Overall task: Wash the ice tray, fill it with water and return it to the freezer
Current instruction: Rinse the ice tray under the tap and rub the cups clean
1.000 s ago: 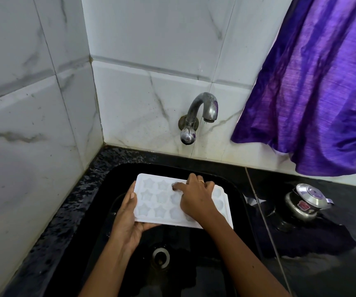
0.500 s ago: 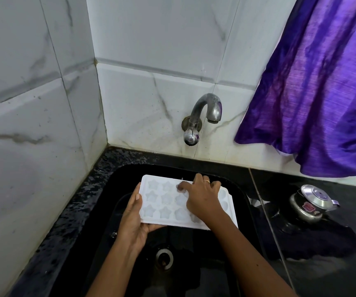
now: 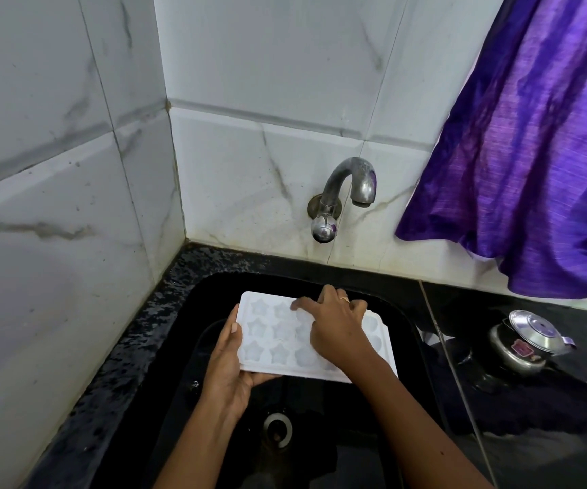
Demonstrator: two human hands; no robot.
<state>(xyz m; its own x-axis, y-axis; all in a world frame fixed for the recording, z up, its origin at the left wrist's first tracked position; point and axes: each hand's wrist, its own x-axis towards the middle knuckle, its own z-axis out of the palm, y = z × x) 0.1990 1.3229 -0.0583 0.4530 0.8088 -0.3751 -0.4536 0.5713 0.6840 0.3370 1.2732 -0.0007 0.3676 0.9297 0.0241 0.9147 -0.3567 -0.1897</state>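
A white ice tray [image 3: 272, 335] with star-shaped and round cavities is held level over the black sink [image 3: 396, 324]. My left hand [image 3: 226, 368] grips its near left corner, thumb on the rim and fingers underneath. My right hand [image 3: 336, 324] lies flat on top of the tray's middle, fingers spread and pressing into the cavities; a ring shows on one finger. It hides the cavities beneath it. The steel tap [image 3: 350, 192] juts from the wall tiles above, and no water is seen coming out of it.
The sink drain [image 3: 278, 428] lies below the tray. A black stone counter [image 3: 532, 435] runs to the right and holds a small steel pot with a lid [image 3: 525, 342]. A purple cloth [image 3: 532, 146] hangs at the upper right. Marble tile walls close the left and back.
My right hand's fingers have slid a little to the left across the tray's cavities. The left hand keeps its grip. The camera view has shifted slightly.
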